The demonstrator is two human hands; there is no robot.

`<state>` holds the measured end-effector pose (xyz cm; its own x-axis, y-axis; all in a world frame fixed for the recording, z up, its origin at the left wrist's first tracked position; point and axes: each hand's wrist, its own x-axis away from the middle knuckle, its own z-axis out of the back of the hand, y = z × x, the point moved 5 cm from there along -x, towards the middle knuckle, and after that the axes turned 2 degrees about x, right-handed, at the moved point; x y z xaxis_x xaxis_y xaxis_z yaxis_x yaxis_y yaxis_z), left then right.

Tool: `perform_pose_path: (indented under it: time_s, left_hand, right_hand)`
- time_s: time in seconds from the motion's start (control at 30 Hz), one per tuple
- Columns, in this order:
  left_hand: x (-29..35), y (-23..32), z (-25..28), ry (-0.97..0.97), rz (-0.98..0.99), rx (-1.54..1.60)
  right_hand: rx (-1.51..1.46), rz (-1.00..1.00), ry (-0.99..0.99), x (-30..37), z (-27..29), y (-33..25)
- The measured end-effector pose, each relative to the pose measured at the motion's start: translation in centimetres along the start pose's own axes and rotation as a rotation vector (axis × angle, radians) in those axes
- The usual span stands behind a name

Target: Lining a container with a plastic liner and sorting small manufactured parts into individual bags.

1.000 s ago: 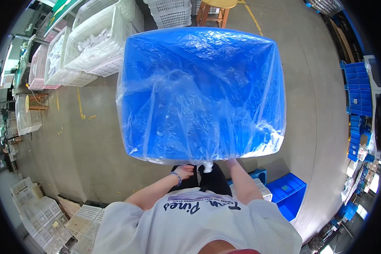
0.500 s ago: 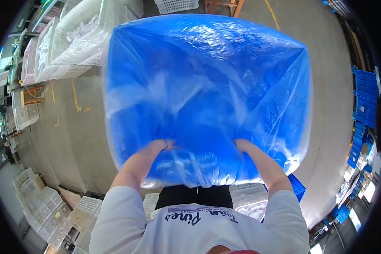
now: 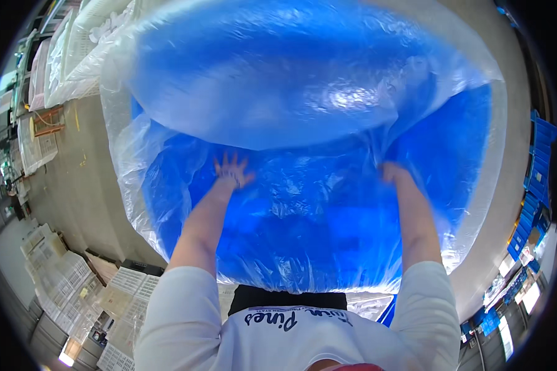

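A large blue bin stands in front of me, with a clear plastic liner spread in it and draped over its rim. The liner's far part billows up in a big blurred bulge over the bin. My left hand is open inside the bin, fingers spread, just below the bulge's lower edge. On the right, my right hand is closed where a fold of the liner narrows down to it; its fingers are slightly smeared. Film also hangs over the near rim, close to my body.
White plastic crates with pale contents, wrapped in film, stand at the far left. More stacked pale crates are at the near left. Blue bins line the right side. Grey floor lies between the bin and the left-hand crates.
Both hands have moved farther from my body and apart. The liner has swollen up into a bulge at the far side, and its edges now spread wider past the rim. The bin looks nearer.
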<state>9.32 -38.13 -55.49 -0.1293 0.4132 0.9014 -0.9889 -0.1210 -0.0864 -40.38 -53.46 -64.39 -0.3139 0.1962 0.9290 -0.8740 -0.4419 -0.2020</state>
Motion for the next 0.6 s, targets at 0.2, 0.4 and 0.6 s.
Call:
perform_pose_path:
  time_s: [0.2, 0.4, 0.6]
  left_hand:
    - [3.8, -1.6, -7.3, -0.238, -0.074, 0.405]
    - [18.9, 1.0, 6.7, 0.192, -0.352, 0.832]
    - [37.7, -5.5, 13.0, 1.208, -0.1, 0.715]
  right_hand:
    - [-0.506, -0.124, 0.405, 11.2, 2.2, -5.0]
    - [-0.422, 0.185, 0.617, 29.3, 10.8, -18.3]
    - [-0.142, -0.374, 1.552, 45.7, 12.3, -12.0]
